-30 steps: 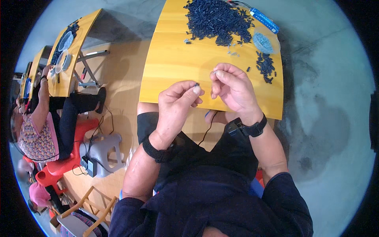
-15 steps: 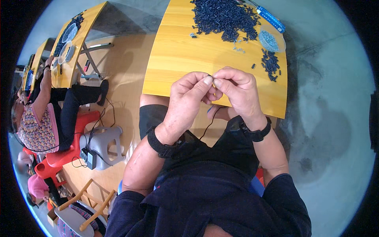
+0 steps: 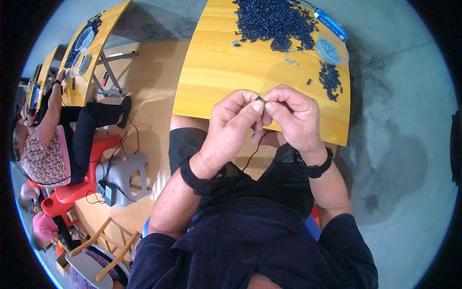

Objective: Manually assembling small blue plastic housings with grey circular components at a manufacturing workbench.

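Left hand [image 3: 236, 126] and right hand [image 3: 291, 118] closed, fingertips pinched on small dark piece [image 3: 259, 99], seemingly threaded on thin black cord [image 3: 251, 155], above yellow table [image 3: 226, 72].

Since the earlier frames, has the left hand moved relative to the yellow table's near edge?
Yes. The left hand has drawn back off the yellow wooden table toward the body, now meeting the right hand over the near edge.
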`<action>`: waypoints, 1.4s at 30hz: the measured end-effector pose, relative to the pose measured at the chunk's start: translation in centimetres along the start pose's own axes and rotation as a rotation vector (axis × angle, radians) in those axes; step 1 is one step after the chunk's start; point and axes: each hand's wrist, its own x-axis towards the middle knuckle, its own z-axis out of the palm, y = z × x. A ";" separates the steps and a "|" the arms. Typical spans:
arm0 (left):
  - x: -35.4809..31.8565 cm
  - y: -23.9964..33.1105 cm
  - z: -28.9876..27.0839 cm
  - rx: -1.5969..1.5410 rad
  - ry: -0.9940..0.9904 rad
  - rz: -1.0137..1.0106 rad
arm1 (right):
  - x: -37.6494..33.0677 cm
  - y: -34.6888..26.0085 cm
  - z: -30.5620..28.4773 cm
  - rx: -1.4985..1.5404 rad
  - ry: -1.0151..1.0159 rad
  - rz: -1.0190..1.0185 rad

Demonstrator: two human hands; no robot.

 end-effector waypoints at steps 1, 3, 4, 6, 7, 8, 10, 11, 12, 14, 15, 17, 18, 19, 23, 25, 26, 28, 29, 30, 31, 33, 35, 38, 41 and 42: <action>0.0 0.0 0.0 -0.002 -0.002 -0.002 | 0.0 0.0 -0.1 -0.002 0.002 0.001; -0.2 0.0 0.0 0.098 0.040 0.078 | 0.2 -0.1 -0.1 0.074 -0.006 0.024; -0.2 0.0 -0.3 0.096 0.040 0.078 | 0.2 -0.2 0.0 0.073 -0.006 0.025; -0.5 0.1 -0.8 0.243 0.067 0.100 | 0.3 -0.4 0.3 0.057 0.021 0.015; -0.6 0.1 -0.7 0.242 0.068 0.100 | 0.3 -0.5 0.4 0.056 0.019 0.017; -0.6 0.2 -0.6 0.247 0.081 0.119 | 0.3 -0.5 0.5 0.042 0.009 -0.003; -0.7 0.5 -0.5 0.250 0.095 0.138 | 0.3 -0.6 0.5 0.025 -0.003 -0.020; -0.7 0.7 -0.5 0.289 0.070 0.163 | 0.3 -0.7 0.6 0.013 -0.003 -0.022; -0.8 0.8 -0.4 0.328 0.046 0.189 | 0.3 -0.8 0.6 0.000 -0.004 -0.023; -0.8 0.9 -0.4 0.334 0.038 0.206 | 0.2 -0.9 0.8 0.008 0.005 -0.003; -0.8 1.0 -0.4 0.341 0.029 0.223 | 0.2 -1.0 0.8 0.018 0.015 0.017; -0.8 0.9 -0.7 0.374 0.026 0.234 | 0.3 -1.1 0.9 -0.001 0.010 0.000; -0.8 0.9 -0.8 0.408 0.021 0.245 | 0.3 -1.1 0.9 -0.019 0.006 -0.017; -0.8 0.9 -0.9 0.407 0.022 0.246 | 0.4 -1.1 0.9 -0.019 0.005 -0.017; -0.8 0.9 -1.1 0.518 0.048 0.227 | 0.4 -1.2 0.8 -0.074 -0.002 -0.032; -0.8 0.8 -1.3 0.549 0.047 0.230 | 0.5 -1.3 0.7 -0.100 -0.010 -0.040; -0.8 0.9 -1.4 0.572 0.041 0.233 | 0.6 -1.4 0.6 -0.151 -0.024 -0.056; -0.7 0.8 -1.5 0.594 0.035 0.234 | 0.9 -1.5 0.3 -0.201 -0.038 -0.071; -0.7 0.6 -1.4 0.591 0.061 0.244 | 1.1 -1.8 0.1 -0.322 -0.076 -0.156; -0.7 0.5 -1.4 0.587 0.087 0.253 | 1.3 -2.0 -0.1 -0.443 -0.114 -0.241; -0.7 0.5 -1.5 0.586 0.087 0.251 | 1.5 -2.3 -0.2 -0.443 -0.113 -0.238; -0.6 0.7 -1.7 0.645 0.060 0.278 | 1.9 -2.8 -0.3 -0.582 -0.171 -0.361; -0.5 0.7 -1.7 0.648 0.044 0.285 | 2.1 -3.0 -0.5 -0.586 -0.193 -0.338; -0.3 0.9 -1.7 0.665 0.012 0.284 | 2.2 -3.4 -0.7 -0.602 -0.237 -0.318; -0.3 0.9 -1.5 0.607 0.001 0.240 | 2.3 -3.3 -0.8 -0.567 -0.256 -0.295; -0.3 1.0 -1.4 0.536 0.005 0.207 | 2.4 -3.3 -0.8 -0.520 -0.255 -0.271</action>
